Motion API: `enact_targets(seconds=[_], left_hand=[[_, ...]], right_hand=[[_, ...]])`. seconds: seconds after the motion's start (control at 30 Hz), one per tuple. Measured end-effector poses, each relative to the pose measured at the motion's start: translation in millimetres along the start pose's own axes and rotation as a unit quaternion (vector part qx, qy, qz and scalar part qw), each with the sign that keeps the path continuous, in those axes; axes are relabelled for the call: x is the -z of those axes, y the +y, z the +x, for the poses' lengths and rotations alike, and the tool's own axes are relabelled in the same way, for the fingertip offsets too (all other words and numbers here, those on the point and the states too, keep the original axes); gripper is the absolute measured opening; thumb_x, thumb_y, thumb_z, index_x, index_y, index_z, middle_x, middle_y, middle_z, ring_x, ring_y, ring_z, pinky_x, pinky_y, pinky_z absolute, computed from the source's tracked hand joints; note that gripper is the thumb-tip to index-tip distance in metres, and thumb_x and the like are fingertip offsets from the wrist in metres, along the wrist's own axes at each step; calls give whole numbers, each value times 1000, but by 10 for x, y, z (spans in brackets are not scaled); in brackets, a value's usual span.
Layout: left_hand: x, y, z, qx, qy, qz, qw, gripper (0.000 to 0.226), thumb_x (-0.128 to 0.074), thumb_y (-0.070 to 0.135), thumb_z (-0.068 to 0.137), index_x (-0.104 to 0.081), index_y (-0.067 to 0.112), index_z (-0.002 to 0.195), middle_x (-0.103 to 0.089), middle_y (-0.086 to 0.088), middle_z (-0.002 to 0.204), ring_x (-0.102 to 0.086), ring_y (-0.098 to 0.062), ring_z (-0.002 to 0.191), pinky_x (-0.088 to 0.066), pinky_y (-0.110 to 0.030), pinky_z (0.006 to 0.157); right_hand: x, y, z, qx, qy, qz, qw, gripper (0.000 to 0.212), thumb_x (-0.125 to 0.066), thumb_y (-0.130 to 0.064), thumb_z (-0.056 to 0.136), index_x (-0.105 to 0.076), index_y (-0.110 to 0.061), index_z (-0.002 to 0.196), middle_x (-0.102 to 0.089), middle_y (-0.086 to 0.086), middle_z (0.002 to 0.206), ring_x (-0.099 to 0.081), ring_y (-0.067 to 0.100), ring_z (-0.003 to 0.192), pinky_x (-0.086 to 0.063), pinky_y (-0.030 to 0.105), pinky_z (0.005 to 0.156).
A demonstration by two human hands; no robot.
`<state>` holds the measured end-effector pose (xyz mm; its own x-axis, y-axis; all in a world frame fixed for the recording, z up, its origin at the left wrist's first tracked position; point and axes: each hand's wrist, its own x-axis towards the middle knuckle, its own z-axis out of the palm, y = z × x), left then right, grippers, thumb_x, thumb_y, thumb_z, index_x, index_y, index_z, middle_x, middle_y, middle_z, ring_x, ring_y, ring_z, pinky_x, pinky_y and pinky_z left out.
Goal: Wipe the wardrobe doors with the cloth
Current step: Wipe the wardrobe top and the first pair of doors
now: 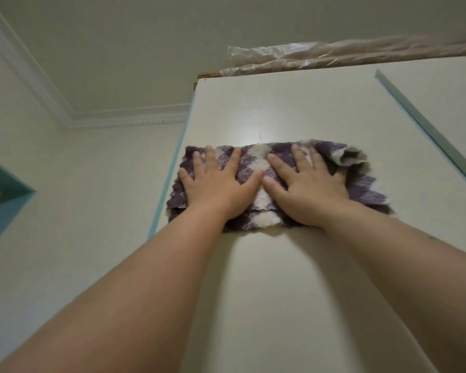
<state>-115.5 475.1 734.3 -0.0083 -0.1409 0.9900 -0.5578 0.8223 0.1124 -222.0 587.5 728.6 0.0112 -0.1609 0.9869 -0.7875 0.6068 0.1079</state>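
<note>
A purple-and-white checked cloth (256, 164) lies spread flat against the upper part of a cream wardrobe door (280, 109), close to its left edge. My left hand (215, 187) presses on the cloth's left half, palm flat and fingers spread. Beside it, my right hand (307, 189) presses on the right half in the same way, and the two thumbs nearly touch. The cloth's upper right corner (353, 157) is folded up off the door. Both forearms reach up from the bottom of the view.
A second cream door (441, 103) stands to the right past a teal edge strip (425, 127). Plastic-wrapped bundles (334, 55) lie on top of the wardrobe. A wall with a white cornice (92, 119) and a teal frame (0, 195) is on the left.
</note>
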Motion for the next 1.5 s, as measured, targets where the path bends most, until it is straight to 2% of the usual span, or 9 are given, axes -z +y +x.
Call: enact_targets(seconds=[0.37, 0.6, 0.83, 1.03, 1.13, 1.27, 1.37, 1.5], left_hand=[[111, -291, 353, 27, 21, 8, 999, 77, -16, 80, 75, -6, 45, 142, 2, 0, 157, 5, -25, 142, 3, -55, 110], [154, -168, 698, 61, 25, 8, 998, 77, -17, 83, 72, -7, 48, 141, -2, -2, 157, 4, -26, 142, -2, -57, 109], [150, 113, 823, 50, 9, 12, 999, 81, -14, 87, 67, -6, 52, 139, -1, -3, 157, 4, -26, 142, 4, -58, 108], [22, 851, 850, 6, 13, 9, 1000, 81, -14, 87, 67, -7, 51, 139, -1, -4, 157, 4, -29, 142, 5, -60, 107], [-13, 1229, 855, -21, 7, 4, 1000, 79, -16, 85, 69, -9, 51, 139, -2, -6, 156, 5, -30, 142, 7, -61, 106], [-54, 1612, 875, -43, -8, 0, 999, 76, -18, 84, 71, -9, 52, 139, -1, -8, 156, 8, -32, 141, 9, -63, 105], [-68, 1677, 908, -46, -12, -5, 999, 76, -17, 84, 71, -8, 51, 139, 2, -10, 156, 9, -34, 141, 9, -64, 104], [-59, 1630, 873, -65, -6, -6, 998, 74, -18, 81, 74, -8, 49, 140, 3, -11, 156, 10, -34, 141, 10, -62, 105]], right_hand=[[22, -250, 522, 50, 4, -4, 999, 60, -12, -72, 83, -5, -53, 140, 5, -6, 157, 9, 23, 142, 6, 67, 102], [96, -162, 888, 53, 13, 0, 999, 59, -15, -70, 85, -9, -51, 140, 2, -7, 157, 7, 24, 142, 6, 67, 102], [173, 177, 975, 40, 3, -8, 999, 60, -14, -71, 83, -8, -52, 140, 1, -7, 157, 9, 26, 142, 6, 72, 100], [299, 950, 922, 8, 9, -21, 1000, 64, -13, -77, 79, -7, -54, 139, 1, -10, 157, 7, 25, 142, 3, 70, 101], [347, 1333, 877, -20, 27, -32, 999, 70, -11, -82, 74, -8, -55, 138, -4, -5, 157, 0, 26, 142, -1, 66, 103], [444, 1709, 834, -74, 33, -30, 996, 85, -12, -90, 61, -12, -54, 139, -10, 6, 155, -8, 28, 140, -10, 55, 107], [482, 1778, 821, -84, 20, -14, 996, 95, -12, -94, 53, -11, -53, 139, -6, 8, 155, -4, 28, 142, -11, 52, 109], [543, 1749, 844, -89, -10, 3, 996, 111, -9, -96, 35, -5, -55, 139, 1, 6, 156, 4, 31, 142, -8, 56, 111]])
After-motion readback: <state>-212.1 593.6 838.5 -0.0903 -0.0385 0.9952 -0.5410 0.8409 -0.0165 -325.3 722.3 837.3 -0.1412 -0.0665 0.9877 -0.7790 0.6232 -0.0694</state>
